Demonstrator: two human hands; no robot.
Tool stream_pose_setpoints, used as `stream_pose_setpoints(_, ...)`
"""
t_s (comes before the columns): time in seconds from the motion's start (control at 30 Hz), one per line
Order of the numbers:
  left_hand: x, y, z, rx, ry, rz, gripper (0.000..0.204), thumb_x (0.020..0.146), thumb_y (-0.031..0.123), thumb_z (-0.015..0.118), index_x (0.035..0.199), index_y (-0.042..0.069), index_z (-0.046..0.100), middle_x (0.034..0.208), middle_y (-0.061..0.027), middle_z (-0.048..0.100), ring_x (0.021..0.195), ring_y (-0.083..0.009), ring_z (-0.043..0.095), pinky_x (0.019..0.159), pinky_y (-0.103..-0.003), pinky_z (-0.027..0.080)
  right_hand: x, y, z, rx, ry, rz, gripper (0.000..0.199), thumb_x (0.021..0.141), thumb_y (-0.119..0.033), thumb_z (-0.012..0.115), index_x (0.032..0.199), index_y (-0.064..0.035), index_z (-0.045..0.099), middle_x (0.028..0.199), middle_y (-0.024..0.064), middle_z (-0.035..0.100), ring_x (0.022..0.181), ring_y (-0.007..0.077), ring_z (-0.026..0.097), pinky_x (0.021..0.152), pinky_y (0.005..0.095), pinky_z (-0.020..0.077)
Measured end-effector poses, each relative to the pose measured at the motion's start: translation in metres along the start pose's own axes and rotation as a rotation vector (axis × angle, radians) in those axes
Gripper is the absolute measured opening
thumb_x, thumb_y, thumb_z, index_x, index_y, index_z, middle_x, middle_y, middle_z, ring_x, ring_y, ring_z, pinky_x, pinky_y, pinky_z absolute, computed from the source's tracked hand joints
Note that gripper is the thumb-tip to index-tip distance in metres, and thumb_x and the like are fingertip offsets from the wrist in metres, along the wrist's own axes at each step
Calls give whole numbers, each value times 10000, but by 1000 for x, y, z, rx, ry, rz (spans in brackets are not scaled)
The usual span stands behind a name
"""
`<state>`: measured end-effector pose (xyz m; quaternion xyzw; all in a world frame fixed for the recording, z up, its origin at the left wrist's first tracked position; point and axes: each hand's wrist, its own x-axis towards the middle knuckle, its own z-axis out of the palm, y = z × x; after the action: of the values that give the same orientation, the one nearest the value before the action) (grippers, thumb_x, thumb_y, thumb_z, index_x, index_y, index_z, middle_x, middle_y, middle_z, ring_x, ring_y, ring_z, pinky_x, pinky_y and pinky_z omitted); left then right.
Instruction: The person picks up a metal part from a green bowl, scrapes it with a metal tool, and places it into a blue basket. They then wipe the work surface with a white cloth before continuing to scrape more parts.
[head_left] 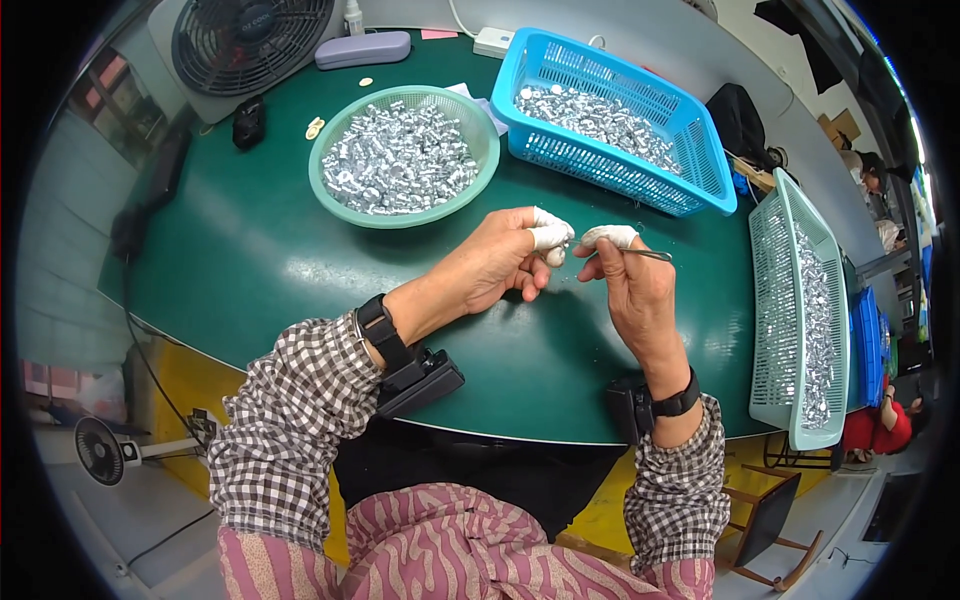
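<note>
My left hand [500,255], with white finger covers on the thumb and forefinger, is closed in a pinch above the green table. Whatever small piece sits between those fingertips is too small to make out. Facing it, my right hand [635,285] grips slim metal tweezers [650,254], whose thin tip points at the left fingertips. White covers wrap fingers of this hand too. Beyond the left hand stands a round pale green basket [320,190] full of small shiny metal cylinders [400,155]. Behind the right hand is a blue rectangular basket [610,165] holding similar metal parts [600,120].
A long pale green basket [795,420] of metal parts stands at the table's right edge. Farther back are a box fan [250,45], a purple case [362,50] and a white power strip [493,41]. A stool [765,520] is at lower right. Other people sit at far right.
</note>
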<state>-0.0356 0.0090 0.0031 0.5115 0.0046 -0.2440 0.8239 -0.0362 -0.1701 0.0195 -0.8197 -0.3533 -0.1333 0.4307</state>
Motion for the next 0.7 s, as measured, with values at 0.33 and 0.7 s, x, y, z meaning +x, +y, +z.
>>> stream_pose_setpoints(0.33,0,-1,0,117,-2,3,180,894,197,558,972,38,527,756,-20,540,487,-55,494,378,-183,380,3,-8,-3,191,7,220,244,973,-151,417,901,39,552,756,92,621,575,130,594,537,240,479)
stream_pose_setpoints(0.7,-13,7,18,317,88,143,201,881,179,571,1029,45,544,783,-27,566,534,-65,526,395,-189,392,5,7,-9,72,369,157,260,977,-149,403,860,41,538,682,88,602,506,108,564,480,227,447)
